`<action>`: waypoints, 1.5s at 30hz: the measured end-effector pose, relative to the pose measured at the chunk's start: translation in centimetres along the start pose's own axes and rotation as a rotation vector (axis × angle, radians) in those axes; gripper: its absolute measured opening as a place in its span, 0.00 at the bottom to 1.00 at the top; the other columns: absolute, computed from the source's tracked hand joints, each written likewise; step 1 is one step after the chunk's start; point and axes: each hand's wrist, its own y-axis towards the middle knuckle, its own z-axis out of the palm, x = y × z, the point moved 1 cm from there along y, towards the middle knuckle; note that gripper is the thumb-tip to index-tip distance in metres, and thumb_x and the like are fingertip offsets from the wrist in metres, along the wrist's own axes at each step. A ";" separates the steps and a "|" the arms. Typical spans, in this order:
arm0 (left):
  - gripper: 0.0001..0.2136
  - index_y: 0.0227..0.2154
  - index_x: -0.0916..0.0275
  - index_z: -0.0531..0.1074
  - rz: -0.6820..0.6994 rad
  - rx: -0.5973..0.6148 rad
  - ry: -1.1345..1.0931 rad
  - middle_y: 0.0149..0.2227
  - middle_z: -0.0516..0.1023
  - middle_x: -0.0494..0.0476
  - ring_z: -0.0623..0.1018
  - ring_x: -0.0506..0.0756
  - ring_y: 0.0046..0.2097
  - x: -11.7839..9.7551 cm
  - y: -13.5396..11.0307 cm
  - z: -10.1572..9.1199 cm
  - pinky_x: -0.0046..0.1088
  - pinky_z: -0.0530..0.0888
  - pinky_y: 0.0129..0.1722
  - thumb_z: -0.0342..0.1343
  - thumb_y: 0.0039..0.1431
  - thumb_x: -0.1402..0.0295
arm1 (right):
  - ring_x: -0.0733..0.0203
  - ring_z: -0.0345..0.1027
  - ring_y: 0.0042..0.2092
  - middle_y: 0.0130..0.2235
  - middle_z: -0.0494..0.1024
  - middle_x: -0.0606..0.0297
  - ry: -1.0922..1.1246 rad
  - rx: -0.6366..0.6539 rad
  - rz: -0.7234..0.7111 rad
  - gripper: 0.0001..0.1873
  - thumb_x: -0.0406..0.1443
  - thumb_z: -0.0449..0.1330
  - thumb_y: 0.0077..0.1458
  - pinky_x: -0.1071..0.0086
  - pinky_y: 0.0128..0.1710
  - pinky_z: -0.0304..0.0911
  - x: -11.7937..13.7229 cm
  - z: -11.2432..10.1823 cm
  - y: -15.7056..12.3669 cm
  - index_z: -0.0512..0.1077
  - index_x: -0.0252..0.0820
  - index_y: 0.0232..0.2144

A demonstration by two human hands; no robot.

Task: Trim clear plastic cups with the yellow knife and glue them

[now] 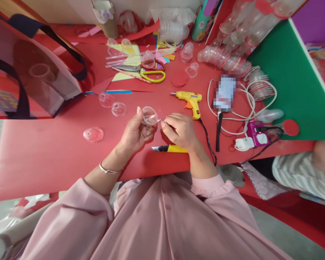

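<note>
My left hand (pixel 134 133) is closed around a small clear plastic cup (pixel 150 115), held just above the red table (pixel 43 159). My right hand (pixel 180 130) is pinched at the cup's right rim on something tiny that I cannot make out. A yellow utility knife (pixel 170 148) lies on the table right under my right wrist. A yellow glue gun (pixel 190 101) rests just beyond my right hand, its black cord running toward me.
Loose clear cups (pixel 93 134) (pixel 118 109) lie left of my hands. Yellow-handled scissors (pixel 148 74), coloured paper and stacked clear cups (pixel 227 59) are farther back. A red bag (pixel 29 72) stands at left. White cables and a purple charger (pixel 256 133) lie right. Another person's striped sleeve (pixel 300 177) shows at right.
</note>
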 end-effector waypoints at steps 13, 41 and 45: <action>0.30 0.32 0.62 0.74 0.027 -0.016 0.035 0.18 0.69 0.47 0.59 0.44 0.15 0.6 0.6 -0.6 0.19 0.50 0.12 0.59 0.59 0.34 | 0.63 0.72 0.36 0.35 0.79 0.65 0.193 -0.106 -0.054 0.11 0.43 0.61 0.70 0.67 0.37 0.65 0.2 0.5 -0.3 0.80 0.45 0.40; 0.29 0.35 0.63 0.76 0.154 0.186 0.241 0.19 0.66 0.46 0.58 0.45 0.17 1.9 0.6 -0.8 0.22 0.54 0.15 0.60 0.60 0.36 | 0.60 0.78 0.42 0.40 0.83 0.61 0.199 -0.222 0.014 0.11 0.39 0.58 0.73 0.65 0.43 0.72 0.2 0.7 -0.1 0.81 0.46 0.46; 0.29 0.37 0.63 0.76 0.145 0.166 0.235 0.17 0.65 0.46 0.60 0.46 0.17 2.1 0.7 -0.9 0.22 0.53 0.15 0.61 0.59 0.36 | 0.60 0.77 0.41 0.40 0.82 0.61 0.200 -0.208 0.012 0.12 0.37 0.56 0.73 0.65 0.43 0.71 0.2 0.6 -0.1 0.80 0.45 0.45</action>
